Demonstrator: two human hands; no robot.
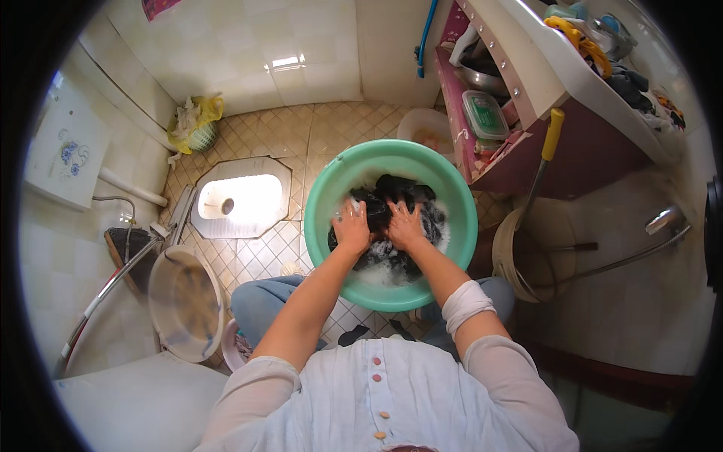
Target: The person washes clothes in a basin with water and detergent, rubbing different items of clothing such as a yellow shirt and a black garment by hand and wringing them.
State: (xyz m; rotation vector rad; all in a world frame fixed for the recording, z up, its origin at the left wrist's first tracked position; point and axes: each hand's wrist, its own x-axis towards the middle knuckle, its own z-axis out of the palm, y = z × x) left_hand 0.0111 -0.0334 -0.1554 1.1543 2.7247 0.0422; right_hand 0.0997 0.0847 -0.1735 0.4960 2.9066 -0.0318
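Observation:
A round green plastic basin [464, 226] stands before me between my knees. Dark wet cloth [434, 217] lies in it among white suds [384, 275]. Both hands are inside the basin, spread on the cloth. My left hand [352, 227] presses on the left part with its fingers apart and suds near the fingertips. Just to its right, my right hand [404, 225] rests on the cloth, fingers also spread. Whether any fold is pinched under the palms cannot be told.
A squat toilet [271, 165] is set in the tiled floor at left, with a pale bucket [214, 316] below it. A yellow bag in a basket [202, 135] stands by the wall. At right are a cabinet [525, 164], a bucket [502, 254] holding a yellow-handled tool [552, 135], and a shower head [665, 219].

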